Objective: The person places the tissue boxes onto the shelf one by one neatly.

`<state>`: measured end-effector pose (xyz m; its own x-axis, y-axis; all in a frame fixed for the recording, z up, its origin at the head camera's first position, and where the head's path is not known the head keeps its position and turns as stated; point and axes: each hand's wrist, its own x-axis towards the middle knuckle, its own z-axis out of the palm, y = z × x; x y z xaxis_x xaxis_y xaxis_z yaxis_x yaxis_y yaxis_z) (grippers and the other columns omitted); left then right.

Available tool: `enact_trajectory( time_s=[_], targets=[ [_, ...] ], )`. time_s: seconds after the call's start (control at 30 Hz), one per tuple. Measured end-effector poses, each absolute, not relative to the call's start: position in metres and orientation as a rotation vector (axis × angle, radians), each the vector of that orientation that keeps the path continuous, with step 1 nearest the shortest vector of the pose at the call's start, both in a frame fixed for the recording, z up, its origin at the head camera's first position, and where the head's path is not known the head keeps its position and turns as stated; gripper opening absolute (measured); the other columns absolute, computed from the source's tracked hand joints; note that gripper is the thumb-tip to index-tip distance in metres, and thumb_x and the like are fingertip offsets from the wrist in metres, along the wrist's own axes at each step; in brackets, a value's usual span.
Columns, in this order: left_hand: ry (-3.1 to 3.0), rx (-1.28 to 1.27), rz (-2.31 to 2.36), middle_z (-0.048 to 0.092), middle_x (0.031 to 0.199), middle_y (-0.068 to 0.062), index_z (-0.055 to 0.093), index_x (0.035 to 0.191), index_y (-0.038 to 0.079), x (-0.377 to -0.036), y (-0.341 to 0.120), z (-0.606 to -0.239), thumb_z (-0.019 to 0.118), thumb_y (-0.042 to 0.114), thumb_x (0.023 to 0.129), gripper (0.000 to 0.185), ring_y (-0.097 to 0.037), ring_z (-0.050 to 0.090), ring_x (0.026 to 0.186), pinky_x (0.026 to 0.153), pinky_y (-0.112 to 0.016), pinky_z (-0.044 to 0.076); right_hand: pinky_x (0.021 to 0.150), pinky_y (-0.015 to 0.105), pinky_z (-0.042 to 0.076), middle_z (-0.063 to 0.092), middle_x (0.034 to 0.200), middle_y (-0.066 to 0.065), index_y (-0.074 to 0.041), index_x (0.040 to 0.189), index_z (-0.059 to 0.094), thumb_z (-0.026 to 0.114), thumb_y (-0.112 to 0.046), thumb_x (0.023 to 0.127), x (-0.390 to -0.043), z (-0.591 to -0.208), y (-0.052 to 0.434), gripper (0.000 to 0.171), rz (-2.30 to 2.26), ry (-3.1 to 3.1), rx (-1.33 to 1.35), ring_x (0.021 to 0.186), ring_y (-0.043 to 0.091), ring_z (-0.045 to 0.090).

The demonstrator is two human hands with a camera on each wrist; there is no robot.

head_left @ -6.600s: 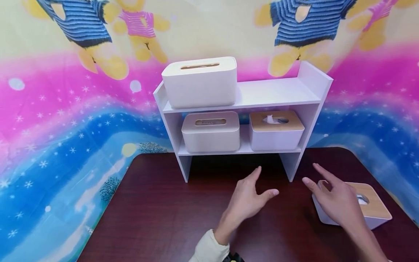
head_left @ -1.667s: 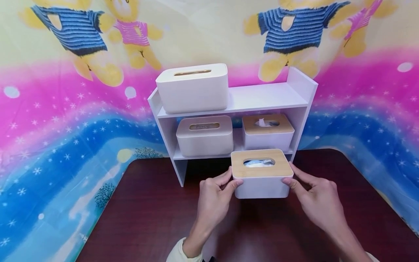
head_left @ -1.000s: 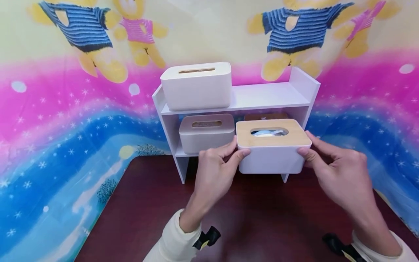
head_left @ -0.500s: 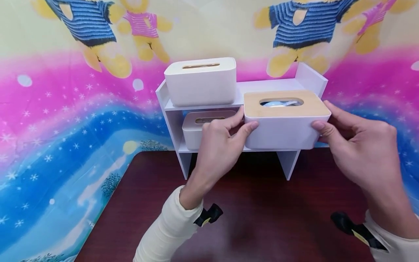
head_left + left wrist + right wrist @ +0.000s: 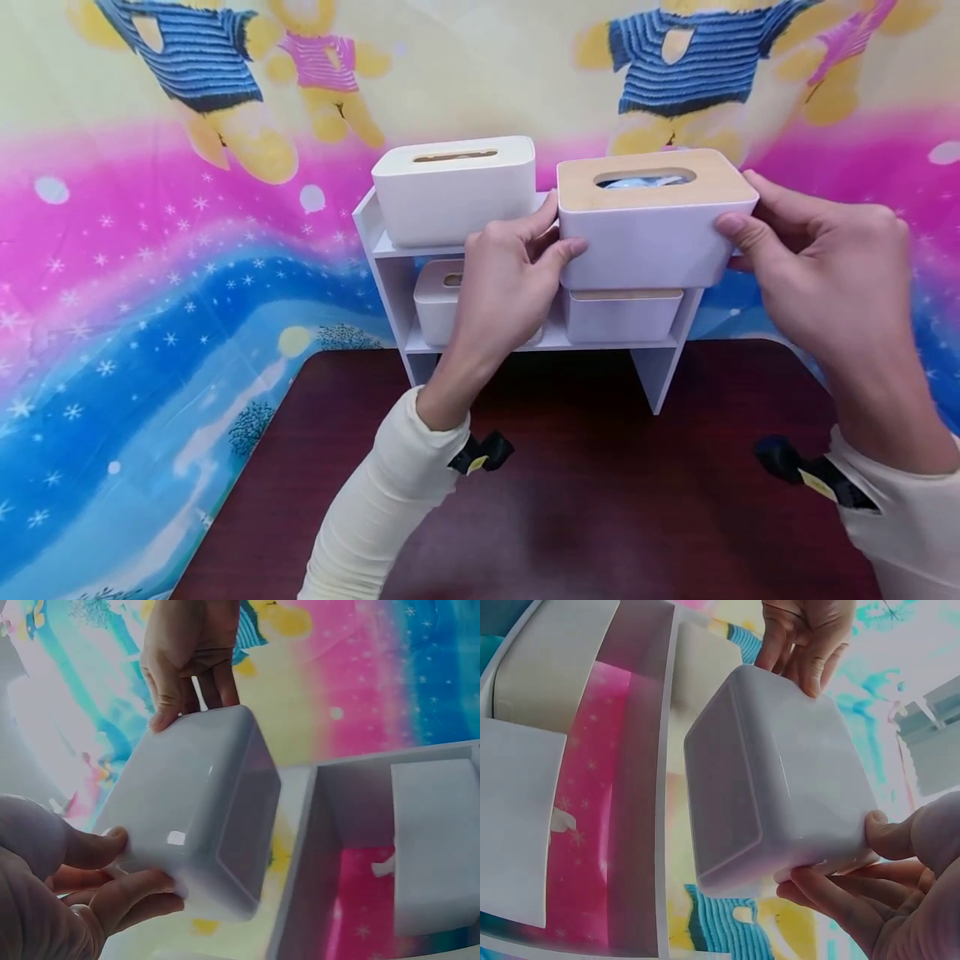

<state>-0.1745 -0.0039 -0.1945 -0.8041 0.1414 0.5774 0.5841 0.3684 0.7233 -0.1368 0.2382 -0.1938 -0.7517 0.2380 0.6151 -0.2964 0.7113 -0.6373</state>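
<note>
White rectangular tissue box with a light wooden lid (image 5: 652,218) — held in the air between both my hands, level with the top board of the white two-tier shelf unit (image 5: 666,371), over its right half. Lid faces up; an oval slot in it shows pale tissue inside. Seen from below in both wrist views, the box's smooth white bottom has nothing under it.

My left hand (image 5: 510,287) grips the box's left end: thumb on the near face, fingers curled round the side. In the left wrist view those fingers (image 5: 127,896) pinch the lower corner. My right hand (image 5: 825,267) clamps the right end the same way, thumb forward on the near edge, fingers wrapped behind. Right wrist view shows my fingertips (image 5: 825,889) pressed against the box's end wall. Both grips closed on the box, none slack.

Just to the left, on the top board, stands a larger all-white tissue box with a narrow slot (image 5: 455,190); my left knuckles are near it, whether touching I cannot tell. On the lower board: a second white box (image 5: 437,302), mostly hidden behind my left hand, and beside it a wooden-lidded white box (image 5: 622,312), directly beneath the one I hold.

Shelf unit stands on a dark red-brown wooden table (image 5: 600,517). Cream sleeves on both arms. Behind everything, a bright cartoon-bear backdrop in pink, blue and yellow (image 5: 150,250).
</note>
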Motion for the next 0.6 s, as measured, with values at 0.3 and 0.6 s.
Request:
enact_trajectory(
  time_s=[0.3, 0.6],
  targets=[
    [-2.176, -0.533, -1.408, 0.077, 0.128, -0.009, 0.063, 0.146, 0.014, -0.204, 0.016, -0.190, 0.083, 0.018, 0.096, 0.054, -0.010, 0.074, 0.121, 0.098, -0.018, 0.058, 0.077, 0.007, 0.054, 0.060, 0.156, 0.007, -0.041, 0.146, 0.057, 0.070, -0.034, 0.101, -0.164, -0.176, 0.243, 0.047, 1.275, -2.185, -0.012, 0.133, 0.026, 0.068],
    [-2.198, -0.472, -1.334, 0.071, 0.139, -0.004, 0.062, 0.147, 0.015, -0.227, 0.032, -0.193, 0.078, 0.021, 0.100, 0.051, -0.010, 0.072, 0.125, 0.104, -0.019, 0.055, 0.072, 0.009, 0.056, 0.060, 0.157, 0.006, -0.038, 0.145, 0.059, 0.070, -0.035, 0.102, -0.193, -0.174, 0.253, 0.045, 1.399, -2.166, -0.055, 0.132, 0.028, 0.069]
  ],
)
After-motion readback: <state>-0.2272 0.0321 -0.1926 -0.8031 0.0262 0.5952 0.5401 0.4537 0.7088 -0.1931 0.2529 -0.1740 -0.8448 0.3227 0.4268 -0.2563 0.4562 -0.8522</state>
